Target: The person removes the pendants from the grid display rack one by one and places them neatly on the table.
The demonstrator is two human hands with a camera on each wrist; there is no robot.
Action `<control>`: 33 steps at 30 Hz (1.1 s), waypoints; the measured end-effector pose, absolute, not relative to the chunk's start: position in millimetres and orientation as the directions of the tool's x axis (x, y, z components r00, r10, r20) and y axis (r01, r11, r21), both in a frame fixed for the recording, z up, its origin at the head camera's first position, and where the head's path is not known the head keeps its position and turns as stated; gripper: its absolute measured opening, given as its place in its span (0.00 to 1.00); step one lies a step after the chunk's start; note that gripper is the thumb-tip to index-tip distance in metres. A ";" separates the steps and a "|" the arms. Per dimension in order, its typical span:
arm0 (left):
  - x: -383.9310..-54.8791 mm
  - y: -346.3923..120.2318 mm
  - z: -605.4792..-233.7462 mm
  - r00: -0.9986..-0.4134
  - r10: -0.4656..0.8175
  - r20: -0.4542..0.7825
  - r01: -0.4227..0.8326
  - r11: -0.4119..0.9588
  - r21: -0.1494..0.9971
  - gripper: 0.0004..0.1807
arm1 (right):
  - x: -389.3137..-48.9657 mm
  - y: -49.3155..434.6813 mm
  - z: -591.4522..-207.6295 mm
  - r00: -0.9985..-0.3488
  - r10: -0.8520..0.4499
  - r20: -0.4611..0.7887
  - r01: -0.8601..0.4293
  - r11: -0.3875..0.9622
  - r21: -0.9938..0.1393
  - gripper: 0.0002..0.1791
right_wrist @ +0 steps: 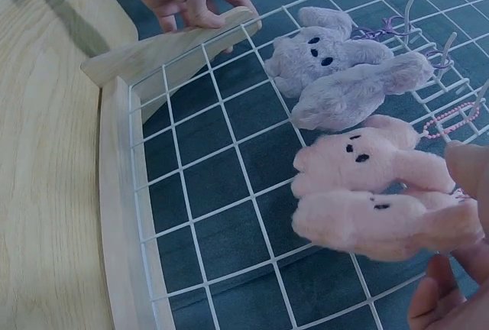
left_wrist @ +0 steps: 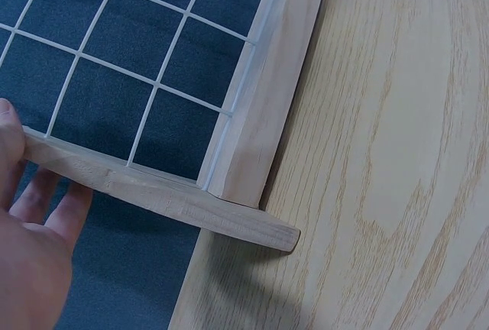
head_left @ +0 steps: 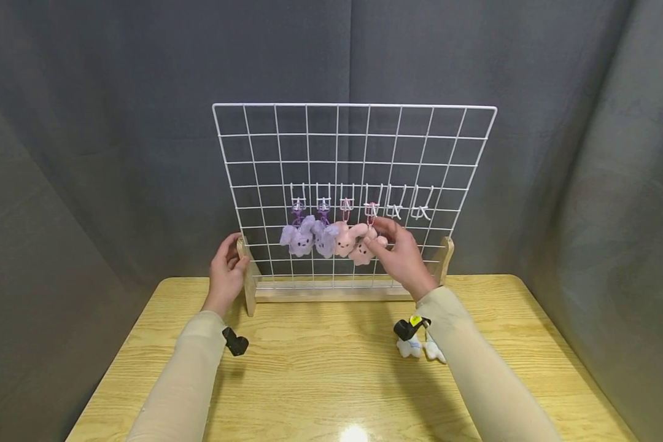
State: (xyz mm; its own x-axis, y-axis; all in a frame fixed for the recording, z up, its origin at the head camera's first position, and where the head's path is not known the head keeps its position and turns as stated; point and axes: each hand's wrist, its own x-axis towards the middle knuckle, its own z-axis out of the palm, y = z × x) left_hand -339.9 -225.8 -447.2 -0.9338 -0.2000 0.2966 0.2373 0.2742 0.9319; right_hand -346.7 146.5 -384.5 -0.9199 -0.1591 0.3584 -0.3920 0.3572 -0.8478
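My left hand (head_left: 228, 270) grips the upper end of the wooden side support (left_wrist: 168, 196) of a white wire grid rack (head_left: 353, 105), its thumb and fingers on either side of the wood. Two purple plush bunny keychains (head_left: 300, 240) and a pink plush bunny keychain (right_wrist: 367, 154) hang from hooks on the grid. Rightmost in that row is a second pink plush bunny keychain (right_wrist: 359, 225), its pink chain at a hook. My right hand (head_left: 400, 255) holds this one by its right side, between thumb and fingers. The fingertips are partly hidden behind the plush.
Two bare white hooks (head_left: 420, 212) stick out right of the row. On the wooden table (head_left: 309, 368), two white plush keychains (head_left: 409, 347) lie partly hidden by the right sleeve and wrist camera. Grey curtain (head_left: 143, 123) surrounds the table's back and sides.
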 end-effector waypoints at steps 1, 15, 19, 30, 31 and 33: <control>-342.2 -227.0 -450.2 -0.933 -0.201 0.300 0.241 0.273 0.931 0.33 | -347.0 146.3 -384.6 -0.919 -0.159 0.360 -0.394 0.353 -0.849 0.29; -354.5 -236.2 -467.1 -0.921 -0.201 0.334 0.274 0.277 0.921 0.33 | -342.8 144.7 -382.3 -0.917 -0.085 0.391 -0.395 0.346 -0.851 0.14; -355.3 -236.3 -467.7 -0.921 -0.208 0.329 0.263 0.291 0.920 0.33 | -342.4 146.3 -383.4 -0.907 -0.067 0.417 -0.409 0.380 -0.830 0.14; -357.5 -235.7 -468.3 -0.919 -0.212 0.332 0.267 0.285 0.921 0.32 | -336.5 149.9 -385.6 -0.920 -0.053 0.389 -0.386 0.304 -0.871 0.16; -357.3 -235.7 -468.6 -0.920 -0.212 0.330 0.265 0.285 0.921 0.32 | -336.0 150.3 -386.1 -0.919 -0.056 0.390 -0.388 0.298 -0.872 0.16; -356.8 -235.7 -469.0 -0.920 -0.213 0.330 0.264 0.286 0.921 0.32 | -335.5 151.2 -387.2 -0.915 -0.060 0.398 -0.398 0.282 -0.873 0.15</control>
